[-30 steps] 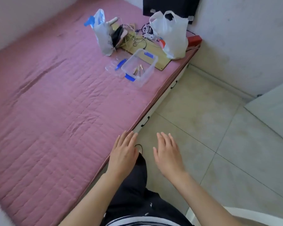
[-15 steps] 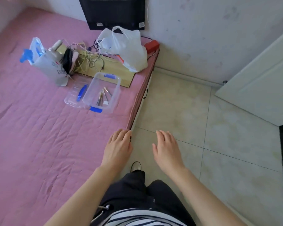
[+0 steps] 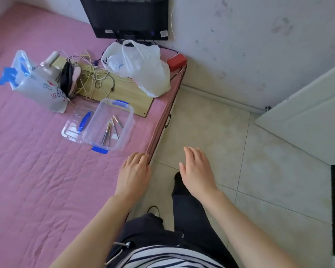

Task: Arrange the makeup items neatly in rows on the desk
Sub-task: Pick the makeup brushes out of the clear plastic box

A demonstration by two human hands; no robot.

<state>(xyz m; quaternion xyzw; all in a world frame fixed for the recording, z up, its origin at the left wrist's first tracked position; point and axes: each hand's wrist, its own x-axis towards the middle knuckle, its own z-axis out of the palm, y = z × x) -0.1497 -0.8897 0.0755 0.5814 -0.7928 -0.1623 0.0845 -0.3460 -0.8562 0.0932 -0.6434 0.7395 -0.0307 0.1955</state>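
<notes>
A clear plastic box (image 3: 129, 120) with blue clips sits on the pink mattress (image 3: 37, 171) near its right edge. Inside lie a few thin makeup brushes (image 3: 109, 130). The box's clear lid (image 3: 74, 122) lies beside it on the left with a blue clip on it. My left hand (image 3: 134, 171) hovers flat over the mattress edge, a little below the box, fingers straight and holding nothing. My right hand (image 3: 196, 171) hangs open over the tiled floor, also holding nothing.
A wooden board (image 3: 124, 93) at the bed's far corner carries tangled cables, a white plastic bag (image 3: 141, 68) and a red box (image 3: 176, 61). A printed pouch (image 3: 37, 84) stands left of it. A dark monitor (image 3: 128, 16) leans on the wall. A white door (image 3: 307, 117) is at right.
The view has swung right and nearer to the box at the bed's corner. Both hands stay open and empty, the left one now over the mattress edge.
</notes>
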